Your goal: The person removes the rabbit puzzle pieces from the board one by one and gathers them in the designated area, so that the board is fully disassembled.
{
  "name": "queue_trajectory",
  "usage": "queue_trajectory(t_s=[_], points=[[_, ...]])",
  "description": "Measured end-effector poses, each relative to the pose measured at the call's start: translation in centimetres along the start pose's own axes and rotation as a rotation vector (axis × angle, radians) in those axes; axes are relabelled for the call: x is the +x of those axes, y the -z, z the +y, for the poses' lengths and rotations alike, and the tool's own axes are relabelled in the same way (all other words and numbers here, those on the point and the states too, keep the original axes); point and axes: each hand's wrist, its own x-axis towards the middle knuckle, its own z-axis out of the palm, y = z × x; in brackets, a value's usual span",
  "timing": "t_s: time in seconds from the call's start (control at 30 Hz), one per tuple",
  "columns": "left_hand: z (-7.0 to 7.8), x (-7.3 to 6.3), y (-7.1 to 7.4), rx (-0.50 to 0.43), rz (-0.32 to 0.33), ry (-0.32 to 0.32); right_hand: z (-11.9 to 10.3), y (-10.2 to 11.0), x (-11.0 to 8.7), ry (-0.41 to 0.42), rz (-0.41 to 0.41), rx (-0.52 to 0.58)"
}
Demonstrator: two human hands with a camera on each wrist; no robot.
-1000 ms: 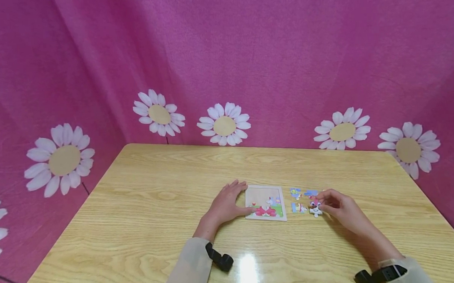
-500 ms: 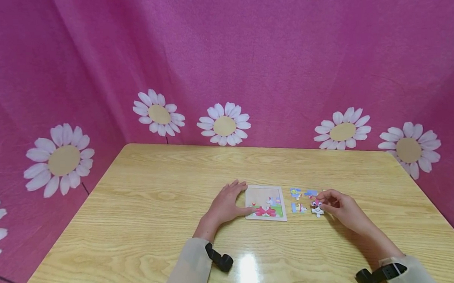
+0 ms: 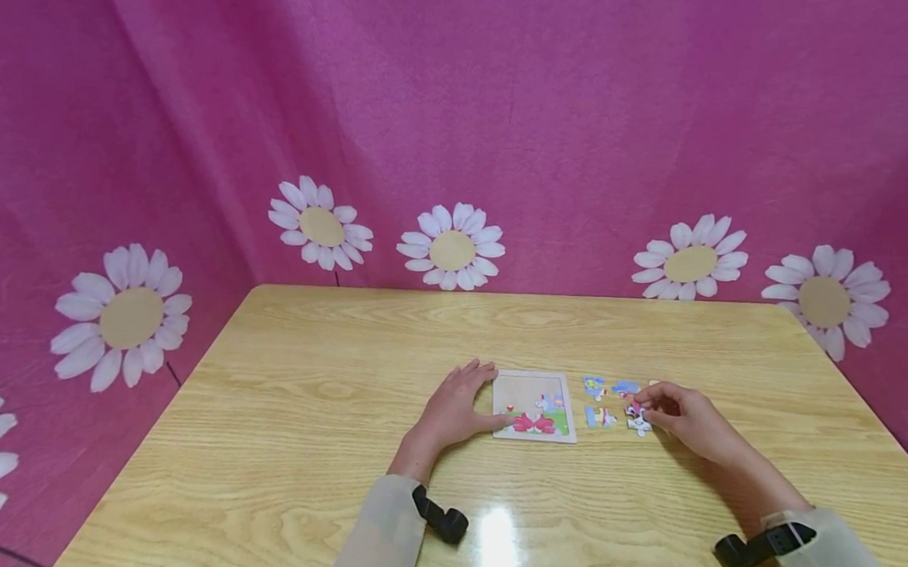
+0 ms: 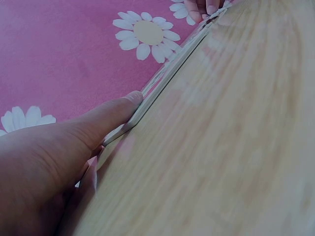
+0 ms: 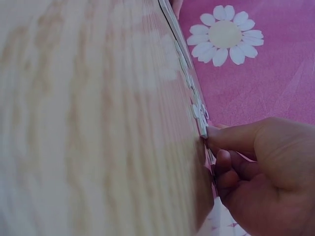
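A square wooden puzzle tray [image 3: 572,413] lies on the table, with a partly filled picture of red, green and white pieces along its near side. My left hand [image 3: 452,409] rests at its left side, fingers fairly straight at the far corner and thumb over the near one; the left wrist view has the thumb [image 4: 115,115] on the tray's edge. To the right, my right hand [image 3: 684,417] pinches a white and pink puzzle piece [image 3: 639,425] between thumb and fingers, low at the tabletop. The fingertips partly cover that piece.
Between tray and right hand lie loose puzzle pieces: a blue and yellow one [image 3: 594,386], a blue and white one [image 3: 600,417] and a mostly blue one [image 3: 624,388]. The wooden table [image 3: 337,363] meets a pink daisy-patterned curtain [image 3: 554,146] behind.
The pinched puzzle piece has shifted slightly right and turned in my right hand's fingers; its face print shows less now. My left hand stays at the tray. The head view has shifted slightly.
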Motion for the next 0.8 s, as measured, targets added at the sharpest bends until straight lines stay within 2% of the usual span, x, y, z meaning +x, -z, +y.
queue_trajectory(t_s=[0.27,0.5,0.67,0.8], points=[[0.0,0.0,0.0,-0.003,-0.004,0.007,0.1,0.0,-0.1,0.075,0.026,0.055],[0.1,0.0,0.1,-0.01,-0.001,0.008,-0.5,-0.2,0.2,0.113,0.033,0.032],[0.1,0.1,0.1,-0.003,-0.006,0.008,-1.5,-0.9,0.8,0.142,0.016,0.055],[0.1,0.1,0.0,0.001,-0.005,0.002,-2.5,-1.6,1.4,0.153,-0.047,0.128]])
